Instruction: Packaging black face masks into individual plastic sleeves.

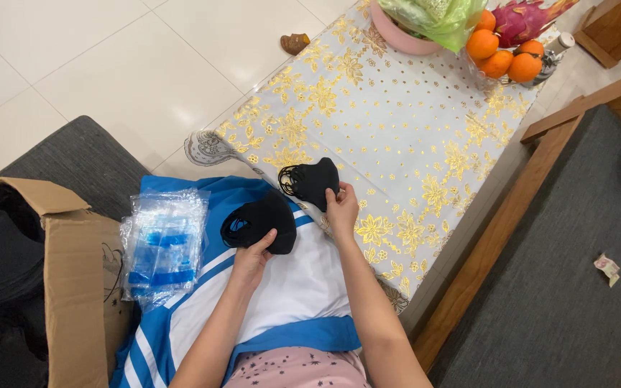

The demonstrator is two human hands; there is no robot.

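My left hand (251,260) holds a black fabric face mask (259,219) by its lower edge, over a blue and white cloth (289,287) on my lap. A second black mask (312,180) rests at the near corner of the table, and my right hand (341,208) pinches its lower edge. The two masks lie side by side, slightly apart. Their ear loops point left.
The table wears a white cloth with gold flowers (397,122). At its far end sit a pink bowl with a green bag (425,21), oranges (501,54) and a dragon fruit (522,18). A stack of clear plastic packets (163,244) and an open cardboard box (73,280) lie to my left.
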